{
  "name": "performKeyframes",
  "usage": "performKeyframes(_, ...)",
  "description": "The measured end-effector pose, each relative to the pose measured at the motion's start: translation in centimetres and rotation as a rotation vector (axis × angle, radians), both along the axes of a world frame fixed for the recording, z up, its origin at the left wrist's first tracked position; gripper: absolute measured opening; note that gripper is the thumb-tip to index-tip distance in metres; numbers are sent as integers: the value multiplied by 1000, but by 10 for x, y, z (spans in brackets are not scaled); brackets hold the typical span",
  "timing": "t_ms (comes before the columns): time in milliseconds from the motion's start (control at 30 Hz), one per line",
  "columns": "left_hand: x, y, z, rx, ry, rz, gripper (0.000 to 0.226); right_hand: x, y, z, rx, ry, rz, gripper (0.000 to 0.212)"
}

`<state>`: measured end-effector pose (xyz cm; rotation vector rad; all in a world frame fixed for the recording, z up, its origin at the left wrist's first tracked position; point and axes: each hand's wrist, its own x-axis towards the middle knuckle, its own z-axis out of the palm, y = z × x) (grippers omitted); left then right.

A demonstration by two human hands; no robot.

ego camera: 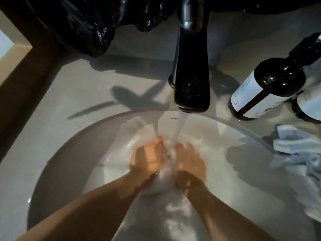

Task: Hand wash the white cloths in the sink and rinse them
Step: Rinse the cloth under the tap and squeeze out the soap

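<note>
Forearms reach into the sink (74,164); left hand (147,160) and right hand (190,161) clench a white cloth (162,182) under the running faucet (191,70). Rinsing looks underway; wringing should follow.

So my left hand (147,159) and right hand (189,162) are side by side in the middle of the sink (69,162), gripping a cloth (165,178) bunched between them. They're right under the stream (178,129) dropping from the faucet (192,84), which sits behind the basin on the counter (78,80). Right of the faucet there's a bottle (265,91) with a second bottle (309,108) just beside it further right, a heap of cloths (298,150) in front of those by the sink's right rim, and a bag (83,26) slumped at the back left.
</note>
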<state>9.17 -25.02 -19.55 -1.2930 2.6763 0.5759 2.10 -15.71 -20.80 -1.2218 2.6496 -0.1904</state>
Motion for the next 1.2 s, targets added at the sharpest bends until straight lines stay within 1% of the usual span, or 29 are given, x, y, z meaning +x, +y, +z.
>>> performKeyframes(33,0,-3,-2,-11,-26,-45,27,-5,-1,2,14,-49,-17,37)
performKeyframes(67,1,-8,-6,64,10,-49,28,-11,-2,4,43,-161,-42,34)
performKeyframes(100,4,-11,-6,193,112,-46,32,-16,-2,7,13,-298,-76,37)
performKeyframes(167,11,-19,1,539,385,7,43,-20,1,17,-113,-583,-197,48)
performKeyframes(200,14,-23,4,638,486,90,42,-22,5,24,-198,-732,-278,52)
performKeyframes(233,16,-23,9,701,557,155,34,-24,8,30,-272,-804,-373,53)
performKeyframes(267,18,-24,13,687,610,227,26,-30,12,35,-324,-819,-451,48)
performKeyframes(300,21,-24,15,617,660,286,19,-35,16,40,-338,-780,-499,36)
performKeyframes(333,22,-24,18,525,652,350,11,-40,19,50,-301,-709,-513,26)
performKeyframes(367,23,-21,23,429,601,389,11,-42,22,56,-211,-573,-478,20)
performKeyframes(400,23,-15,28,336,478,375,19,-42,23,65,-93,-416,-397,19)
performKeyframes(433,24,-8,31,197,298,299,26,-34,25,66,15,-267,-302,22)
performKeyframes(467,28,1,26,17,114,168,34,-24,28,69,97,-157,-222,26)
performKeyframes(500,33,10,22,-129,6,45,42,-10,30,61,125,-86,-165,33)
performKeyframes(533,39,15,13,-193,-32,-58,47,3,31,55,125,-48,-129,43)
performKeyframes(567,44,18,7,-214,-55,-117,51,14,31,49,114,-68,-102,52)
performKeyframes(633,54,18,-12,-229,-43,-145,51,29,31,39,169,-140,-35,59)
performKeyframes(667,53,18,-14,-196,-78,-150,51,31,30,33,216,-196,-26,60)
performKeyframes(733,47,20,-17,-205,-102,-149,56,27,26,25,278,-287,-51,59)
performKeyframes(800,39,20,-14,-120,-86,-94,64,20,16,24,253,-234,-32,54)
performKeyframes(833,37,20,-14,-67,-35,-54,66,18,12,18,254,-220,-17,54)
performKeyframes(867,34,21,-13,-28,52,21,62,17,8,19,249,-209,-6,52)
performKeyframes(933,25,19,-7,63,224,261,50,18,3,11,153,-140,-22,38)
performKeyframes(967,19,15,-9,128,198,341,45,17,2,7,116,-119,-47,32)
performKeyframes(1033,8,7,-9,197,-5,342,33,10,1,4,213,-364,-147,35)
performKeyframes(1067,5,4,-8,178,-40,320,28,7,0,3,284,-505,-187,35)
performKeyframes(1100,4,1,-8,142,-24,292,25,3,-3,5,318,-567,-196,33)
performKeyframes(1133,6,0,-8,101,30,268,23,-1,-6,10,297,-539,-193,33)
performKeyframes(1200,13,-1,-7,89,172,246,26,-9,-12,21,142,-426,-262,45)
